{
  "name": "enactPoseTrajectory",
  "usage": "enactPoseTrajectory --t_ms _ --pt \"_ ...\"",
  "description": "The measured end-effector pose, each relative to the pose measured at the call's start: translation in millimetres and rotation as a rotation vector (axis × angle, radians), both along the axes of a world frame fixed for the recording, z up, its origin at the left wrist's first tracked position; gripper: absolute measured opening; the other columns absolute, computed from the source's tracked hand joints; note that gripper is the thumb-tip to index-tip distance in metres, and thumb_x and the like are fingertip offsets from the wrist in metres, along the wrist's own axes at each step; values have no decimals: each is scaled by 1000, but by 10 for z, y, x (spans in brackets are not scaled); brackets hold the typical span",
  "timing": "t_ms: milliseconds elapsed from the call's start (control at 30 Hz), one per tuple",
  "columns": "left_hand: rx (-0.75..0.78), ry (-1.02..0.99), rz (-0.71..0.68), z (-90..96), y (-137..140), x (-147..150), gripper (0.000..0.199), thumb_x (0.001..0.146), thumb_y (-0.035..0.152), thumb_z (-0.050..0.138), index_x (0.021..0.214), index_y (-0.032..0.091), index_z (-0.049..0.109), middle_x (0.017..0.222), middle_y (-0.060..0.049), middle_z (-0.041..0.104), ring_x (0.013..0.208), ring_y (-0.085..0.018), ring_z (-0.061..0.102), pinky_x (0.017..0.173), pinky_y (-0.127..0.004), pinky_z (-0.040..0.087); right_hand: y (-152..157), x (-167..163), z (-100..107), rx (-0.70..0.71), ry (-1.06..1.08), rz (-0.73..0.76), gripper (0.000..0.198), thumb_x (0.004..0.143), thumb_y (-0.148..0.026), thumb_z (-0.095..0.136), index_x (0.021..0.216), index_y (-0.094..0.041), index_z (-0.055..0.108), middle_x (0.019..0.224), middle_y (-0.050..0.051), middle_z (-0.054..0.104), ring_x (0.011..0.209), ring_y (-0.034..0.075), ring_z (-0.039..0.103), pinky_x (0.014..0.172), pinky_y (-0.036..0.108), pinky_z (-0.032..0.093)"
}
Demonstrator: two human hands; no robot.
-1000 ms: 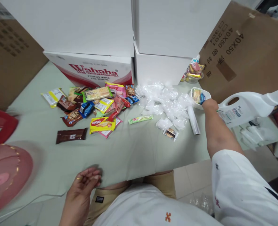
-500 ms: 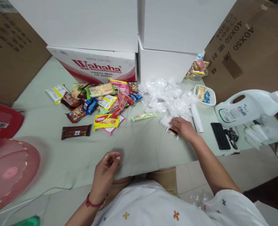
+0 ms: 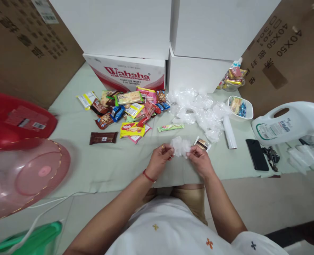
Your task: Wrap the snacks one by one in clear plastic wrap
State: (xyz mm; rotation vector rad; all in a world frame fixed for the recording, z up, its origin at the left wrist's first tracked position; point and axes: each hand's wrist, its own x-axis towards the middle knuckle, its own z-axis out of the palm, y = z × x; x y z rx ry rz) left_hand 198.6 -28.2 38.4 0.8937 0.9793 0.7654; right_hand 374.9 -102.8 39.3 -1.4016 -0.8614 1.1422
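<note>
Spanning the gap between 2 hands, a crumpled piece of clear plastic (image 3: 181, 147) is showing over the near part of the surface (image 3: 132, 166), apart from the larger plastic pile (image 3: 196, 106). The left hand (image 3: 158, 161) is pinching 1 side and the right hand (image 3: 201, 162) the other, each grip closing thumb against fingers. No longer reaching alone beside the biscuit packet (image 3: 202, 143), the right hand is now sharing the plastic with the left, so the work is apparently becoming 2-handed. The packet is lying just beyond the right fingers. Farther out, a green snack bar (image 3: 170, 127), a clear-film roll (image 3: 229, 132) and wrapped snacks (image 3: 130, 97) are lying around.
</note>
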Motion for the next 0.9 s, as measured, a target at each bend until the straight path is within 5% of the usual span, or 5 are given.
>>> enactPoseTrajectory --t_ms 267,467,600,700,900 --pt "-108 -96 51 27 -63 -237 47 65 52 90 80 17 62 81 0 66 70 -10 59 64 -21 45 304 682 463 165 240 -292 42 62 -37 94 78 -25 57 62 -9 40 52 7 26 46 20 28" --pt "-129 -204 67 89 -112 -65 70 66 47 92 125 31 58 135 -6 58 106 -19 64 76 -30 57 380 611 549 103 373 -144 38 63 -30 94 79 -23 61 65 -7 42 53 6 30 43 16 29" --pt "-113 -148 -43 45 -67 97 60 58 45 96 104 18 68 99 -4 68 78 -13 60 64 -24 51 259 440 415 -45 385 -61 38 64 -33 94 81 -22 62 66 -7 46 53 5 33 41 15 25" --pt "-121 -92 39 -5 -2 83 53 57 53 93 81 16 63 69 4 56 56 -6 44 50 -20 36 219 578 370 -138 299 36 38 66 -38 94 80 -21 62 65 -6 52 48 4 27 39 16 17" --pt "-89 22 203 -17 -5 -56 57 60 64 86 74 19 56 59 9 45 51 -6 34 47 -21 24 345 987 443 87 -86 -218 36 72 -48 88 86 -23 66 80 -1 66 56 8 42 47 20 36"
